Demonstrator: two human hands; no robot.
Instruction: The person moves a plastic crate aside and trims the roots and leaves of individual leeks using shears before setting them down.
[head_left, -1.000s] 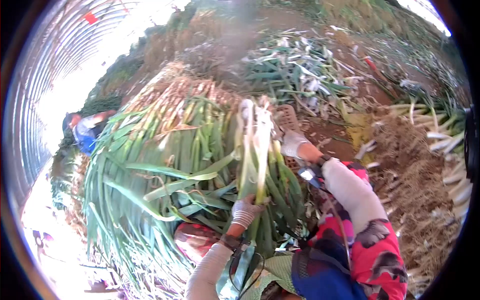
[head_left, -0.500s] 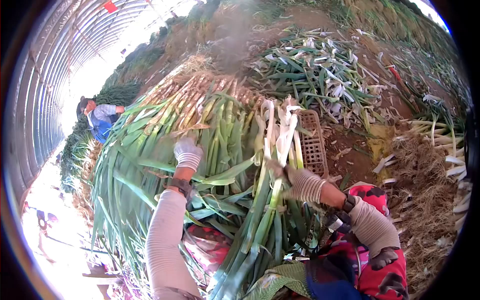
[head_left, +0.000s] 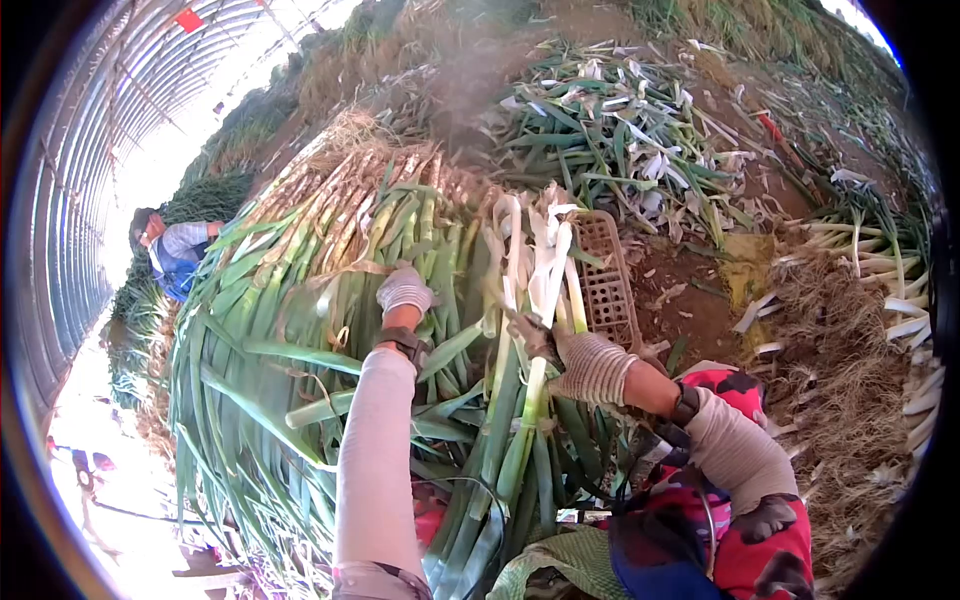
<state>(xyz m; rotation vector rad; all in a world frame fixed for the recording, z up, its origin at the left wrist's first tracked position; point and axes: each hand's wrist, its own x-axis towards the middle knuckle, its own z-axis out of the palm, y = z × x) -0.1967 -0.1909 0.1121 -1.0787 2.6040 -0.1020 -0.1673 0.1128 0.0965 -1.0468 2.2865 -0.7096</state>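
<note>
My left hand (head_left: 405, 292), in a pale knit glove, is over the pile of long green onions (head_left: 270, 275), with its fingers curled in. A dry leaf strip (head_left: 365, 267) lies by its fingertips; whether they pinch anything is hidden. In a striped glove, my right hand (head_left: 592, 368) is closed at the peeled green onions (head_left: 553, 275), whose white stems point away from me. A dark shape (head_left: 535, 335) shows at its fingers, too blurred to tell as a tool or as soiled glove. The green leaves of the peeled ones run down to my lap.
A plastic crate (head_left: 605, 290) sits just beyond my right hand. Behind it lies a heap of stripped leaves (head_left: 620, 140). Roots (head_left: 840, 400) and white stems line the right side. Another person (head_left: 175, 250) is at the far left, near the tunnel wall (head_left: 65, 220).
My left hand has shifted right across the pile, towards the peeled green onions. My right hand stays beside their stems. The whole view has slid slightly left.
</note>
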